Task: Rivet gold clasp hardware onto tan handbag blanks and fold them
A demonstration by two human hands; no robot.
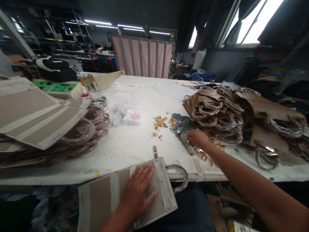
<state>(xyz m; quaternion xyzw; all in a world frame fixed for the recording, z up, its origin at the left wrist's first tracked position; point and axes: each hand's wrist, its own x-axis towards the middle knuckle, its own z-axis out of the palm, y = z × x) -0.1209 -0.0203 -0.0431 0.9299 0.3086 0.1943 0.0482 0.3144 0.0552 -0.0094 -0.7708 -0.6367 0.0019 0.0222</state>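
My left hand [137, 188] lies flat, fingers stretched, on a grey-beige bag panel [166, 183] with pale taped strips. That panel overhangs the table's front edge. A plastic-wrapped loop handle [184, 175] sticks out at its right, and a small strap with a metal end [155, 151] at its top. My right hand [198, 139] reaches to the near edge of a pile of small dark metal pieces [182, 124]. Its fingers are curled together; what they hold, if anything, is hidden. Just beside them lies a short greenish-brown cylindrical tool [185, 145]. Gold-coloured metal fittings [205, 157] lie below that hand.
More gold fittings [160, 121] are scattered mid-table near clear plastic bags [127, 114]. Stacked bag panels with wrapped handles rise at left [31, 112] and right [217, 109]. A machine with green control panels [62, 87] stands at the back left.
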